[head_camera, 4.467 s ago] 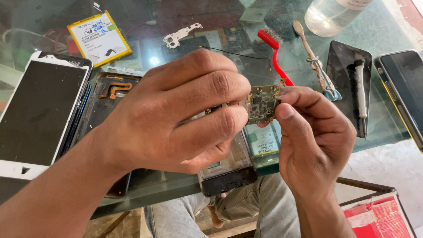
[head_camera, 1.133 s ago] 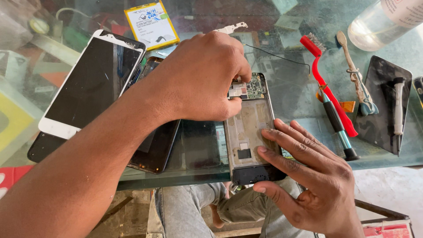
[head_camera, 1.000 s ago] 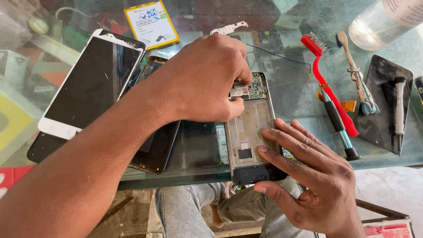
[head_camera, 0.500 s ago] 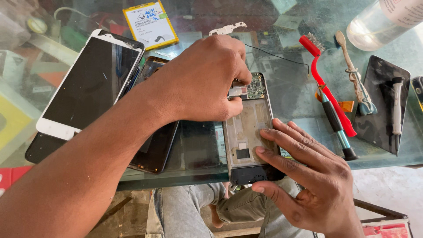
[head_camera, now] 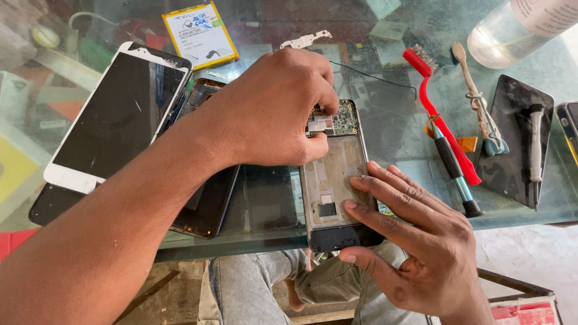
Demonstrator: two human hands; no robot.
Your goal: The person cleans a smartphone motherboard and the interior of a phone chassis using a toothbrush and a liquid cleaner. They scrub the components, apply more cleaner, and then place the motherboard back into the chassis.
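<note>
At the far left a phone with a white frame and dark screen lies on the glass table, and it rests partly over a dark phone part. Behind them lies a flat battery with a yellow edge. The left hand comes across from the left, with its fingers curled down; thumb and fingertips pinch at the small circuit board, which sits in the top end of the opened phone frame. This frame lies flat near the front edge of the table, almost in the middle of the view. A small metal bracket lies behind the hand. The right hand is open, its fingers spread flat, and it presses on the lower right side of the frame without grasping it. To the right lie a red brush, a screwdriver with a black handle just beside it, a pale toothbrush, a dark mat with a thin tool, and a clear bottle.
</note>
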